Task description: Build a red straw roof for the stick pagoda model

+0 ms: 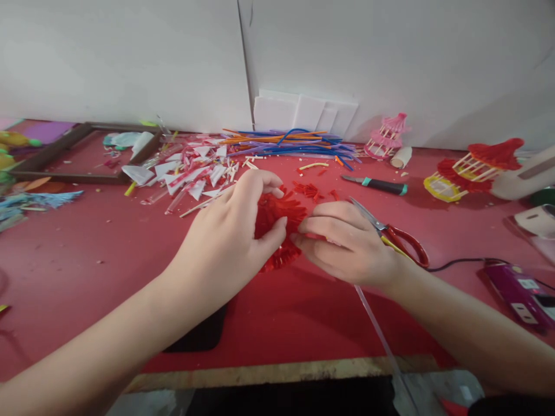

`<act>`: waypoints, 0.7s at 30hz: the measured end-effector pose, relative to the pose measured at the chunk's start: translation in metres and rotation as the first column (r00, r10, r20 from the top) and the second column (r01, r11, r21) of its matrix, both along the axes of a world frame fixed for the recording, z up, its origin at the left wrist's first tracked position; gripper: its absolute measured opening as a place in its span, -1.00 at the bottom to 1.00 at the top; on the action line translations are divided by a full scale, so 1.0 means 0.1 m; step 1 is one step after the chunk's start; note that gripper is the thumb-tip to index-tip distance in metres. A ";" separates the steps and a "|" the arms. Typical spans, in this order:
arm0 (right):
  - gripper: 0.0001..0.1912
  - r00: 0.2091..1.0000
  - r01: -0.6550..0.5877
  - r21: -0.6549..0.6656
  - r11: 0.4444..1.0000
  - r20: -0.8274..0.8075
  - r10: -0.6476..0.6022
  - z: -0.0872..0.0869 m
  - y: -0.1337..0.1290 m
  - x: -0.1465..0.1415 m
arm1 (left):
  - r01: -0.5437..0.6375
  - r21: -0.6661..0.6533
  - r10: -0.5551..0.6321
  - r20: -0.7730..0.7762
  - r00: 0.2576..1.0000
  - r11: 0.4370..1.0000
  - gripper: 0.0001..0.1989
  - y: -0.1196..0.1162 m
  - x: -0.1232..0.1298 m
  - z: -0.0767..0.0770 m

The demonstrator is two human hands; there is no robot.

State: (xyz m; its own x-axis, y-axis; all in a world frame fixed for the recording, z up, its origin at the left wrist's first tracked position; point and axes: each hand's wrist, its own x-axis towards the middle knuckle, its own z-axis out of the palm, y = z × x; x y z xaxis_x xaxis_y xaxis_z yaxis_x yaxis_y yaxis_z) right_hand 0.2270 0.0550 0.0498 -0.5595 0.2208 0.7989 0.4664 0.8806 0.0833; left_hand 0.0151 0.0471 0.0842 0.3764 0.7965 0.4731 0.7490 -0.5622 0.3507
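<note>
Both your hands meet at the red fringed piece (281, 216)

The piece sits at the middle of your view, above the red tabletop (108, 248), between your two hands. Your left hand (229, 225) curves round its left side, thumb and fingers apart, red strips showing in the gap; how firmly it holds, I cannot tell. Your right hand (347, 242) has its fingertips pressed together, pinching the right edge. Just beyond that hand lie the scissors (380, 226), blades pointing away, with a black-handled knife (384, 185) farther back. Red scraps (307, 189) lie just behind the piece. Behind your left hand spreads a heap of white and red pieces (186, 173), near a bundle of coloured stems (286, 140). To the right, a red-roofed model (494, 153) leans over, with a purple power strip (518, 294) nearer you.
</note>
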 end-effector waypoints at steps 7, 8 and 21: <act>-0.83 0.996 0.053 -0.007 0.999 0.067 -0.052 -0.02 -0.02 0.02 | 0.007 -0.031 -0.006 0.025 1.000 1.000 -0.68 0.00 -0.01 0.01; -0.84 0.997 0.039 -0.003 0.999 0.070 -0.038 -0.02 -0.03 0.04 | 0.012 -0.037 -0.011 0.030 0.999 0.999 -0.68 0.00 -0.01 0.00; -0.57 0.839 0.529 -0.576 0.623 0.244 -0.487 -0.44 -0.57 0.81 | 0.112 -0.215 -0.025 0.371 0.928 0.970 -0.64 0.01 -0.24 -0.03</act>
